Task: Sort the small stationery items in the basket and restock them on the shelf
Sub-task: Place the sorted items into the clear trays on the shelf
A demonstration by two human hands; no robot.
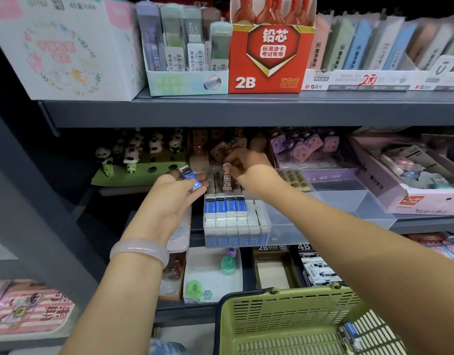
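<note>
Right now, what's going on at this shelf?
A person is restocking erasers. The left hand holds a blue-sleeved eraser just above a clear tray already lined with matching erasers. The right hand pinches a brown 2B eraser at the row behind. A green basket sits below with a few items left inside.

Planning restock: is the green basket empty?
Not empty. A few blue-sleeved erasers lie in the basket's right corner; the rest looks bare.

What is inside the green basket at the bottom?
In the green basket only a few small blue-and-white items show in its right corner. The frame edge cuts off its lower part.
</note>
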